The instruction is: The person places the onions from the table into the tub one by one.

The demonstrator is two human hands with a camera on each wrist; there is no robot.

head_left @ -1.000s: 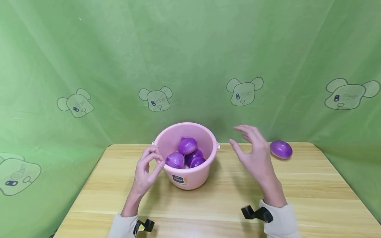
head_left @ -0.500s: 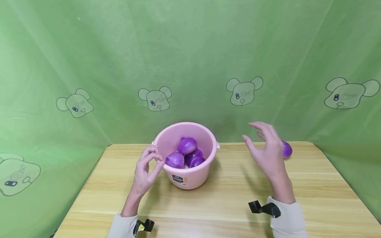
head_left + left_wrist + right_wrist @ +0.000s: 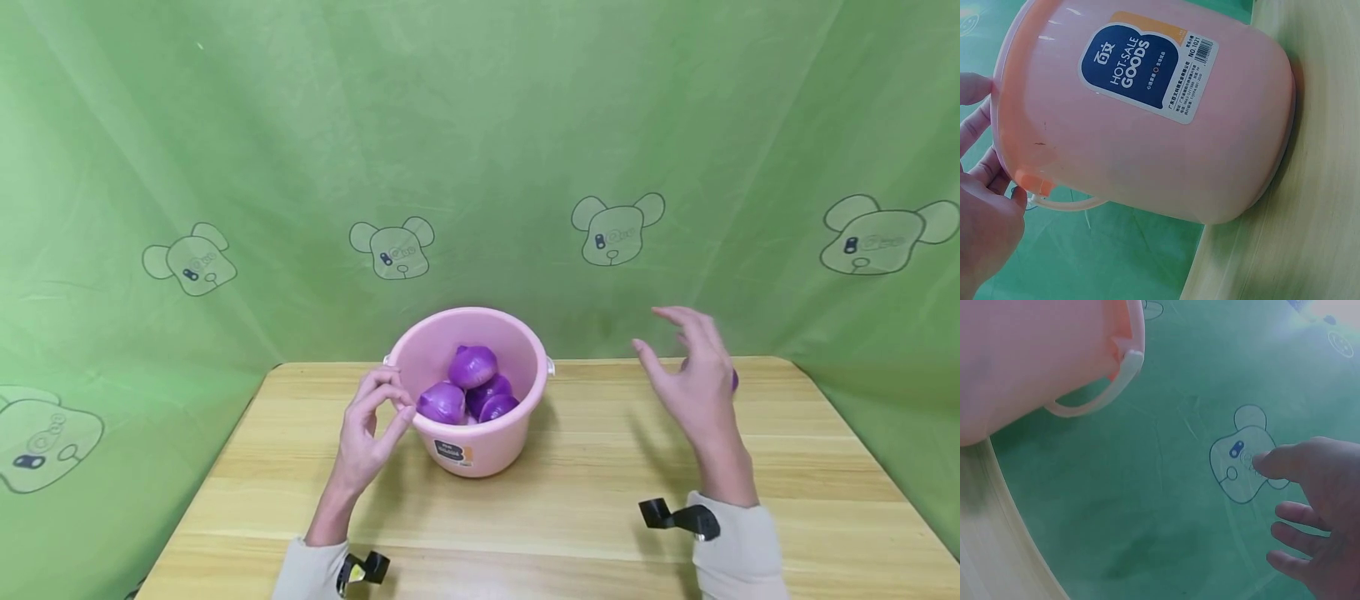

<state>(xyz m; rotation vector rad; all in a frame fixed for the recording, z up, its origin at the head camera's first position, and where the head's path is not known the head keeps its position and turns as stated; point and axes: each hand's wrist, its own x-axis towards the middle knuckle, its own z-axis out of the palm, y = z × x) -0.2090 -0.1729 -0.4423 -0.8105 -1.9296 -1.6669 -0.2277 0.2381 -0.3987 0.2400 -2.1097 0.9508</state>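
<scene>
A pink bucket (image 3: 480,450) stands upright on the table, with several purple onions (image 3: 474,367) heaped inside it. My left hand (image 3: 366,442) holds the bucket's rim on its left side, thumb and fingertips at the edge. In the left wrist view the fingers (image 3: 986,167) meet the rim beside the handle mount. My right hand (image 3: 701,387) is raised to the right of the bucket, fingers spread and thumb apart, with nothing between them. Another purple onion (image 3: 735,381) lies behind it at the table's far right, mostly hidden by the hand.
The wooden table (image 3: 570,517) ends at the back against a green curtain (image 3: 495,150) printed with bear heads. The curtain also closes in both sides. A white handle (image 3: 1100,400) hangs from the bucket's side in the right wrist view.
My right hand has moved to the right, away from the bucket, and now covers most of the lone onion. The left hand, the bucket and the onions in it stay put.
</scene>
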